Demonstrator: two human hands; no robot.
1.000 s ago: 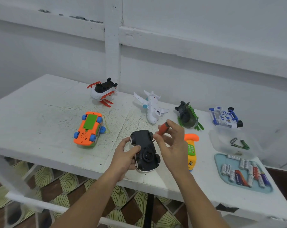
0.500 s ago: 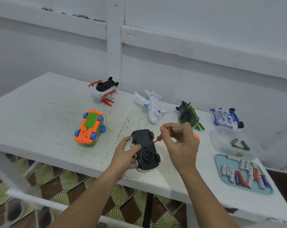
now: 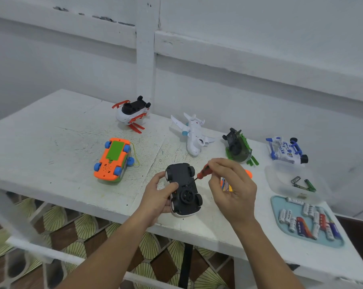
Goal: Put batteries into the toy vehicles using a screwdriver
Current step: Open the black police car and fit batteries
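Black toy car lies belly-up at the front edge of the table, about mid-length and slightly overhanging. Left hand grips its left side: thumb across the underside, fingers wrapped beneath. Right hand pinches the red-handled screwdriver between thumb and fingertips, with the other fingers loosely curled. The shaft angles down-left to the car's underside between the wheels. Tip contact is too small to confirm.

Writing: print is visible on the battery wraps and on the blue-white toy, none of it legible. No brand can be read.

Containers, both at the table's right end:
- Teal tray at the front right corner holds loose batteries lying flat. Most are white, with a few red and blue-purple ones.
- Clear plastic tub, just behind the tray, holds a few green-and-black cells.

Other toys:
- The orange car is upside down left of the black car, green panel showing.
- Along the back edge, left to right: a white-red toy, a white plane, a green toy and a blue-white toy, which sits just behind the tub.
- An orange-yellow toy is mostly hidden behind the right hand.
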